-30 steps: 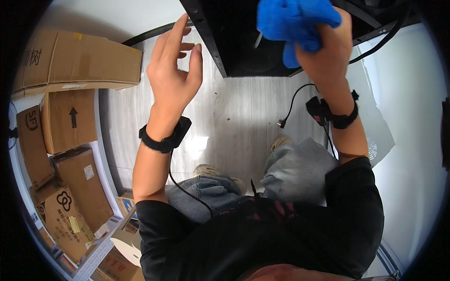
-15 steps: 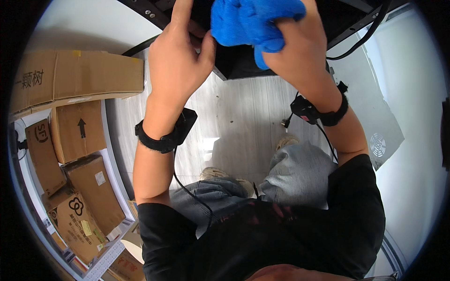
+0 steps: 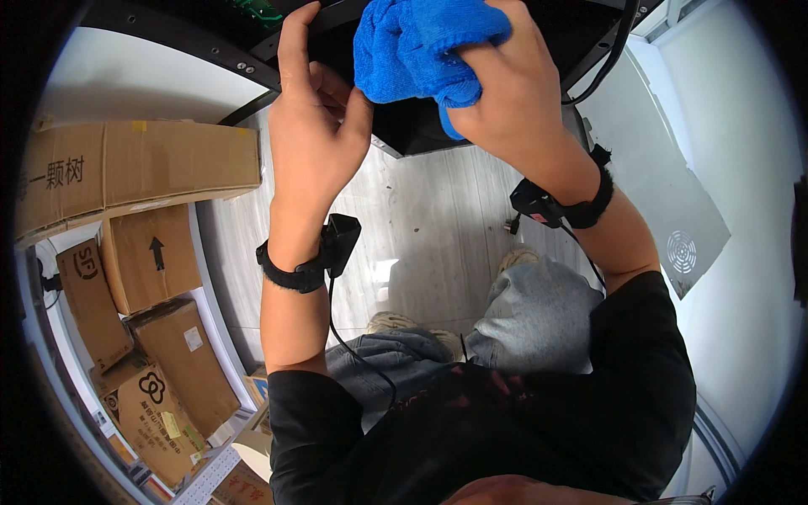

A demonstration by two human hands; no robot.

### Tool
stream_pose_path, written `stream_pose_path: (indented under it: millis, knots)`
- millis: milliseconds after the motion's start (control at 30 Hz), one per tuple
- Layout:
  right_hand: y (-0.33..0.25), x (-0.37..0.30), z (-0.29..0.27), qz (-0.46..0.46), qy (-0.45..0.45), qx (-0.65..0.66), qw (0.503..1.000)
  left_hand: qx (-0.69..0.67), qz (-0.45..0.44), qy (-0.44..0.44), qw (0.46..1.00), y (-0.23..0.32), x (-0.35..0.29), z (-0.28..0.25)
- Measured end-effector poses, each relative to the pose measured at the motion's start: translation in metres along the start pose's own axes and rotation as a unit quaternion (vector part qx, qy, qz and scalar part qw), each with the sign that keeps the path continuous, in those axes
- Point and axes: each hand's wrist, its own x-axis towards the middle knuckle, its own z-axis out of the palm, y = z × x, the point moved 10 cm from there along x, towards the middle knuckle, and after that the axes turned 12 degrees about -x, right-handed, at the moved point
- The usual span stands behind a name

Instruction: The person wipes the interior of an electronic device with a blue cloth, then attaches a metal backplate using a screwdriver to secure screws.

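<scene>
A bunched blue cloth [image 3: 412,50] is gripped in my right hand [image 3: 513,93], its thumb and fingers pressed into the folds. It hangs over a black metal frame [image 3: 337,15], hiding part of the dark interior behind it. My left hand [image 3: 320,126] is at the frame's near edge, left of the cloth. Its index finger stretches upward, the thumb stands apart, and the other fingers curl partly out of sight behind the edge. A green circuit board [image 3: 257,12] shows inside the frame at the top left.
Cardboard boxes [image 3: 168,164] fill a shelf on the left. A thick black cable [image 3: 613,59] loops down beside the frame on the right. A grey panel with a round vent [image 3: 682,252] leans by the white wall. Wrist straps [image 3: 295,273] with thin cables run along both my arms.
Both hands and the blue cloth have shifted slightly left and lower in view. More of the frame and its green circuit board shows at the top left.
</scene>
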Motion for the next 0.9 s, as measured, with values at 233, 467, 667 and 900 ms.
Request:
stream_pose_path:
  millis: [233,467,667,900]
  knots:
    - [0.055,-0.036,-0.023,0.029,0.014,-0.113,0.993,0.038,-0.013,0.000,0.999,0.006,-0.002,-0.003]
    - [0.097,-0.060,-0.018,0.176,-0.045,-0.090,0.979,0.046,-0.007,-0.014,0.999,0.011,0.004,-0.010]
    - [0.094,-0.052,-0.039,0.099,0.059,-0.064,0.991,0.003,0.003,-0.050,0.999,0.045,0.018,0.018]
    - [0.052,-0.028,-0.004,0.073,0.011,0.052,0.996,-0.026,-0.038,-0.050,0.998,0.028,0.017,0.039]
